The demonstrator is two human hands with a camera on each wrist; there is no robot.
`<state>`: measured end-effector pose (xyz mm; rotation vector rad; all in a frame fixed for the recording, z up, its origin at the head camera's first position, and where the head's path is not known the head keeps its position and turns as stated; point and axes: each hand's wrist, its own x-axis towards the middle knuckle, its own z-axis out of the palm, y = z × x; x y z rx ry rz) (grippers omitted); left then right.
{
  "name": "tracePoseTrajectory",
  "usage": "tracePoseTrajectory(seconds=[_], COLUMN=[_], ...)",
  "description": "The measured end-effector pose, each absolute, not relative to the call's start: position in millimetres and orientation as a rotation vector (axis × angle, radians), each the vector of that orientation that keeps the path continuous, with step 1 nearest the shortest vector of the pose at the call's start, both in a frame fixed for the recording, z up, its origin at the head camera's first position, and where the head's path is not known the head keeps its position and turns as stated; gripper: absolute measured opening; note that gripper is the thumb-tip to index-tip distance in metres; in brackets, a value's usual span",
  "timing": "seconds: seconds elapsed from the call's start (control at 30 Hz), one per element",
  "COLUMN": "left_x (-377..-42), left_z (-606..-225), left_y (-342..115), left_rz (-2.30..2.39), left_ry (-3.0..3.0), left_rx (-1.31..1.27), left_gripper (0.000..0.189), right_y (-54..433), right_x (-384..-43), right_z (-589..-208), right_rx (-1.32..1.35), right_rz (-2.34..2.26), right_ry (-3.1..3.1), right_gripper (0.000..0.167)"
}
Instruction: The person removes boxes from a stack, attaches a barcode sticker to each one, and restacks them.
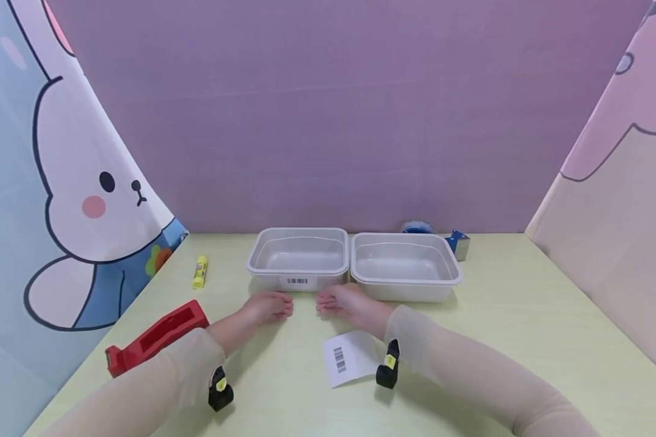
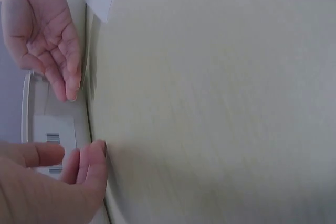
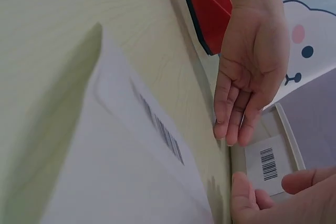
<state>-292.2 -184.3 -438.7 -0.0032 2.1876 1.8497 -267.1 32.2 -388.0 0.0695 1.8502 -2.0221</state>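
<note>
l hand (image 1: 265,306): thumb & fingers apart, loosely bent, nothing gripped; just in front of l tub, contact w/ it can't tell.
r hand (image 1: 350,301): same, thumb apart from fingers, nothing held; by the near corner where tubs meet, touching or not can't tell.
l tub (image 1: 328,282): white, upright at back of table (image 1: 284,382), beyond both hands; barcode label (image 1: 297,281) on its front wall.
r tub (image 1: 407,292): white, upright, right beside l tub.
loose paper (image 1: 355,359): w/ barcode, on table nr r forearm, an edge curling up.
red dispenser (image 1: 158,334): nr l forearm.
glue stick (image 1: 199,272): yellow, back l.
blue-silver item (image 1: 459,244): beside r tub, partly hidden.
</note>
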Motion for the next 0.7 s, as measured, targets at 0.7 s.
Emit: tracePoseTrajectory(seconds=[0.7], left_x=[-204], left_z=[-391], left_y=[-111], left_rz=[1.294], left_ry=[2.475], left_rx=[0.306], left_gripper=[0.051], right_y=[77], right_x=[-234], right_z=[-377], right_rx=[-0.176], right_rz=[-1.751], right_ry=[2.189], right_gripper=[0.033])
